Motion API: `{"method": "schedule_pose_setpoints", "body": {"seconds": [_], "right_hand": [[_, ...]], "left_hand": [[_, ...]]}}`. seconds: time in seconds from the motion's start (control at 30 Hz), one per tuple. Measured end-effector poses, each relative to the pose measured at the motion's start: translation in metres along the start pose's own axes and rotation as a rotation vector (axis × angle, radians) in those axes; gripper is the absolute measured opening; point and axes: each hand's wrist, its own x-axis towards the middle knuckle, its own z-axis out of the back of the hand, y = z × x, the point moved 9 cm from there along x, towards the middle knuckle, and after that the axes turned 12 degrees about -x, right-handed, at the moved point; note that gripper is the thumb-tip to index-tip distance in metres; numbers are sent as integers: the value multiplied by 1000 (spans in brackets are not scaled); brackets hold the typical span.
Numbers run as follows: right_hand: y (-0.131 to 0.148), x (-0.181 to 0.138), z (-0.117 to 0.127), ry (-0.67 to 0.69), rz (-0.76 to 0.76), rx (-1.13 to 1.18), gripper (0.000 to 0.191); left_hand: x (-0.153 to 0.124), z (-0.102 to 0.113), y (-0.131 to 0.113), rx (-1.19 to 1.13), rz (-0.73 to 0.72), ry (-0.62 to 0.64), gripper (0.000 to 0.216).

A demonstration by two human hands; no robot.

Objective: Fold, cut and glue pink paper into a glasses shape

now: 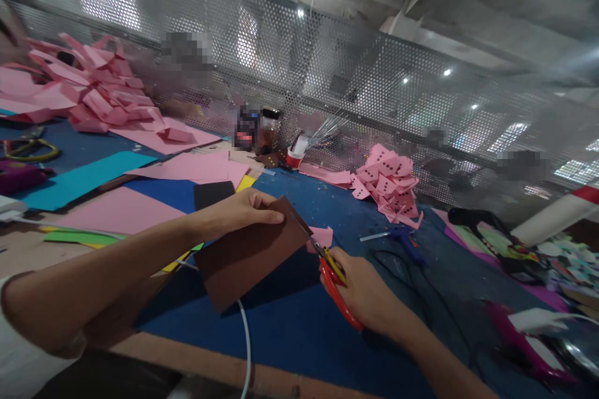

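My left hand [250, 209] pinches the upper edge of a brown rectangular sheet [255, 255], thumb on the near face. The sheet is held tilted above the blue work surface [299, 343]. In my right hand [360, 287] is a pair of scissors [334, 296] with red and yellow handles. Their blades lie along the sheet's right edge, close to its upper corner; how far they are apart is hard to make out. A small pink piece [322, 237] shows just behind the blades.
A blue glue gun [405, 242] with a black cord lies to the right. Behind stand a red-and-white cup [294, 158] and a pile of dotted pink pieces [388, 181]. Pink strips [103, 87] heap at left. A white cable [246, 343] runs under the sheet. Perforated metal panels [290, 56] close off the back.
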Motion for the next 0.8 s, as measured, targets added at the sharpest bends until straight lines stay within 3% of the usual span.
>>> {"method": "schedule_pose_setpoints", "body": {"seconds": [0.8], "right_hand": [[-3, 0, -3, 30, -34, 42, 8]], "left_hand": [[1, 3, 2, 11, 8, -27, 32]]}}
